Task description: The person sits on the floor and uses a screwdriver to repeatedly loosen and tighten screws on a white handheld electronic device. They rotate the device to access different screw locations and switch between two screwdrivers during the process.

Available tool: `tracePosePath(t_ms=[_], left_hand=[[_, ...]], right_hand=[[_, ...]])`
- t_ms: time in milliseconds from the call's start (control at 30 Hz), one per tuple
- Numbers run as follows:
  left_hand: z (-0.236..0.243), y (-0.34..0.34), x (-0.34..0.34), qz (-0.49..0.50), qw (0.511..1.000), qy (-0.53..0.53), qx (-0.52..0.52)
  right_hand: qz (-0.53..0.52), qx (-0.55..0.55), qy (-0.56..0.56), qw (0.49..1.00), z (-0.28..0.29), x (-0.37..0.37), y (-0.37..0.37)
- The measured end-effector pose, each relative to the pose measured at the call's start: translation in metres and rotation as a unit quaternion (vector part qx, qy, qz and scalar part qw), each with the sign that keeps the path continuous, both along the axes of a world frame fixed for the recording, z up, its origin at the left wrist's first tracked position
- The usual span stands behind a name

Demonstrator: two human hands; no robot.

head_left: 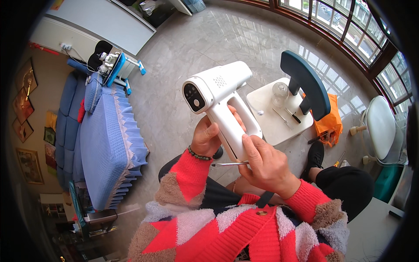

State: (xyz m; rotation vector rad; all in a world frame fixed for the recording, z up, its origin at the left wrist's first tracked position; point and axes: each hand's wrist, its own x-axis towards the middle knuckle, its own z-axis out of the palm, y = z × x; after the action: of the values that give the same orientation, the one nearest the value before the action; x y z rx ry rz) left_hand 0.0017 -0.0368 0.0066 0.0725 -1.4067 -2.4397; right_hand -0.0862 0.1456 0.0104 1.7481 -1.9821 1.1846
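A white gun-shaped handheld sprayer (224, 94) with a black control panel is held up in front of me, its panel end facing up and left. My left hand (208, 134) is wrapped around its handle, thumb on the near side and fingertips showing through the grip opening. My right hand (266, 163) is closed on a screwdriver (229, 164) whose metal shaft points left, just below the handle's lower end. The thumb and index finger of that hand also rest against the handle. Palm and fingers hide the screwdriver's own grip.
Ahead to the right, a white chair seat (268, 126) with a dark blue backrest (307, 83) bears a clear container (280, 92), a black-handled tool (293, 115) and a thin rod. An orange bag (330, 120) and a white stool (379, 129) are farther right; a blue-covered sofa (104, 148) is left.
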Motion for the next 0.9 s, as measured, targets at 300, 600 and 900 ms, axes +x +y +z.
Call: tracePosePath(t_ms=[300,600,900], left_hand=[[-0.009,-0.01,0.009,0.013,0.998,-0.001,0.064],[-0.006,-0.006,0.007,0.055,0.998,-0.001,-0.014],[-0.015,-0.004,0.007,0.189,0.978,-0.09,-0.023]], right_hand=[[0.064,-0.013,-0.051,0.997,0.004,0.004,0.0],[-0.123,0.044,-0.44,0.888,-0.067,-0.058,-0.009],[-0.231,0.289,-0.15,0.917,-0.185,-0.07,-0.021]])
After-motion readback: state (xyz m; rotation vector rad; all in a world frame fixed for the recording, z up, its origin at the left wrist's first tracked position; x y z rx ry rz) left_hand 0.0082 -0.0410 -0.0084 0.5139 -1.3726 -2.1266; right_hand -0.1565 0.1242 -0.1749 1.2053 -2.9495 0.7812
